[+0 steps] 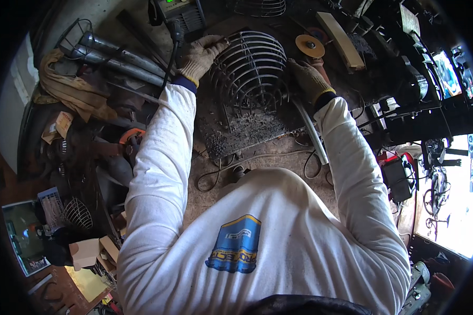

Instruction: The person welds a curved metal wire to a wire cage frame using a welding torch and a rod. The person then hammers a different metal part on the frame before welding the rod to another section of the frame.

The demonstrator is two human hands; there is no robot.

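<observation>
As the left hand [202, 53] grasps the metal cage [256, 64], the right hand [308, 79] meets its opposite side, grip unclear.

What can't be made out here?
All in the head view:
Left hand: its glove hides the finger undersides, so its grip is unclear.
Right hand: glove and shadow hide whether its grip closes on the wire cage.
Second cage: cut off by top edge.
Box with green display: cut off by top edge.
Bright opening at right: detail lost to glare.

Workshop — grinding disc [302, 46], metal tubes [125, 55]
</observation>
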